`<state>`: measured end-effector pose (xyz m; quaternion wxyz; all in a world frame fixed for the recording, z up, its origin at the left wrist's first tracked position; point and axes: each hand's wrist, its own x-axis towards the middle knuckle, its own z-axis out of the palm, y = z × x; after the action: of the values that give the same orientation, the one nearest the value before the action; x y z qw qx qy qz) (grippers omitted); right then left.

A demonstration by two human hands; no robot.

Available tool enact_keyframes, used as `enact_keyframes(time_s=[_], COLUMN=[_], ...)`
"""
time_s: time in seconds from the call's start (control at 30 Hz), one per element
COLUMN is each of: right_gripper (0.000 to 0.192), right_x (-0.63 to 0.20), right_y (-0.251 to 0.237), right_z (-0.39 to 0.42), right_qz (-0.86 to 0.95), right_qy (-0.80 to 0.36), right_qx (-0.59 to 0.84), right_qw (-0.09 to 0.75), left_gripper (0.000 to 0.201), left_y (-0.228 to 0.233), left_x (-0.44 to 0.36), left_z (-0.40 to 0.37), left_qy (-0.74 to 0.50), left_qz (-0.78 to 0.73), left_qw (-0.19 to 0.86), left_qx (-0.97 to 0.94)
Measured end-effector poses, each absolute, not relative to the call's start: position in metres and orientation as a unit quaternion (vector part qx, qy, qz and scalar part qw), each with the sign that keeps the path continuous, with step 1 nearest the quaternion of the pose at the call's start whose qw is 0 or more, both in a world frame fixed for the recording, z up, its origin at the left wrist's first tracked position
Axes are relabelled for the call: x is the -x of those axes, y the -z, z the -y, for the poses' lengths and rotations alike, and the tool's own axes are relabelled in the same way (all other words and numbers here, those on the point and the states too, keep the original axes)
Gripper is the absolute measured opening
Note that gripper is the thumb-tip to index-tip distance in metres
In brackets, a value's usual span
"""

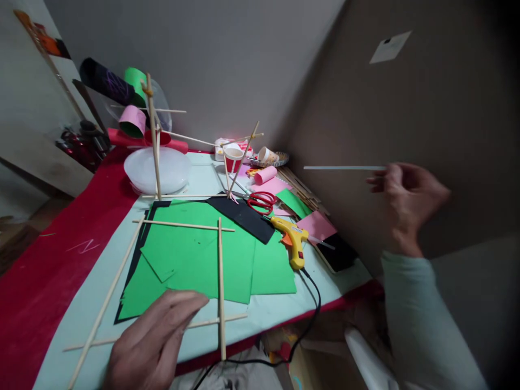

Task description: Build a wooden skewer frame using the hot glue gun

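Right hand [406,201] pinched one end of a thin, light, probably brittle stick [343,167] held off the counter [280,309], while left hand [156,338], fingers loosely together, rested on the wooden-stick frame [220,281].

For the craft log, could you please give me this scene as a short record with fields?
Surface: pale table edged with red cloth
Left hand: resting open on wooden stick frame over green paper
Right hand: raised, pinching thin white stick
Tools: yellow glue gun, red scissors
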<state>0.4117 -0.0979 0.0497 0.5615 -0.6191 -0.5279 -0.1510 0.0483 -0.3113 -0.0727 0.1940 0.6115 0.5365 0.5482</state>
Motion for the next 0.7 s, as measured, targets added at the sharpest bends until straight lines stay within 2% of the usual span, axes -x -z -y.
enact_keyframes(time_s=[0.07, 0.1, 0.17, 0.27, 0.33, 0.43, 0.53, 0.6, 0.7], right_gripper=[0.033, 0.022, 0.009, 0.009, 0.012, 0.016, 0.024, 0.026, 0.017], right_x=[-0.39, -0.374, -0.339, -0.285, -0.259, -0.235, -0.228, -0.232, -0.252], right_y=[-0.038, -0.029, -0.008, 0.029, 0.052, 0.077, 0.085, 0.08, 0.066], right_z=[0.143, 0.167, 0.216, 0.277, 0.305, 0.327, 0.336, 0.337, 0.33], right_qz=[0.487, 0.452, 0.418, 0.418, 0.424, 0.46, 0.546, 0.622, 0.734], right_qy=[0.143, 0.064, -0.093, -0.291, -0.355, -0.365, -0.358, -0.357, -0.322], right_qx=[0.568, 0.492, 0.408, 0.426, 0.431, 0.412, 0.365, 0.337, 0.313], right_qw=[0.648, 0.741, 0.806, 0.748, 0.713, 0.697, 0.664, 0.61, 0.51], left_gripper=[0.015, 0.011, 0.013, 0.02, 0.023, 0.026, 0.031, 0.029, 0.024], left_y=[0.063, 0.058, 0.048, 0.038, 0.037, 0.04, 0.044, 0.044, 0.042], left_x=[-0.051, -0.054, -0.062, -0.077, -0.084, -0.087, -0.085, -0.083, -0.079], left_z=[0.313, 0.315, 0.318, 0.32, 0.319, 0.317, 0.319, 0.322, 0.323], left_qy=[-0.547, -0.547, -0.551, -0.56, -0.563, -0.553, -0.549, -0.551, -0.556], left_qz=[-0.559, -0.567, -0.572, -0.556, -0.522, -0.462, -0.436, -0.424, -0.44], left_qw=[0.197, 0.204, 0.243, 0.356, 0.446, 0.553, 0.607, 0.628, 0.613], left_qx=[-0.592, -0.581, -0.556, -0.501, -0.46, -0.417, -0.374, -0.351, -0.349])
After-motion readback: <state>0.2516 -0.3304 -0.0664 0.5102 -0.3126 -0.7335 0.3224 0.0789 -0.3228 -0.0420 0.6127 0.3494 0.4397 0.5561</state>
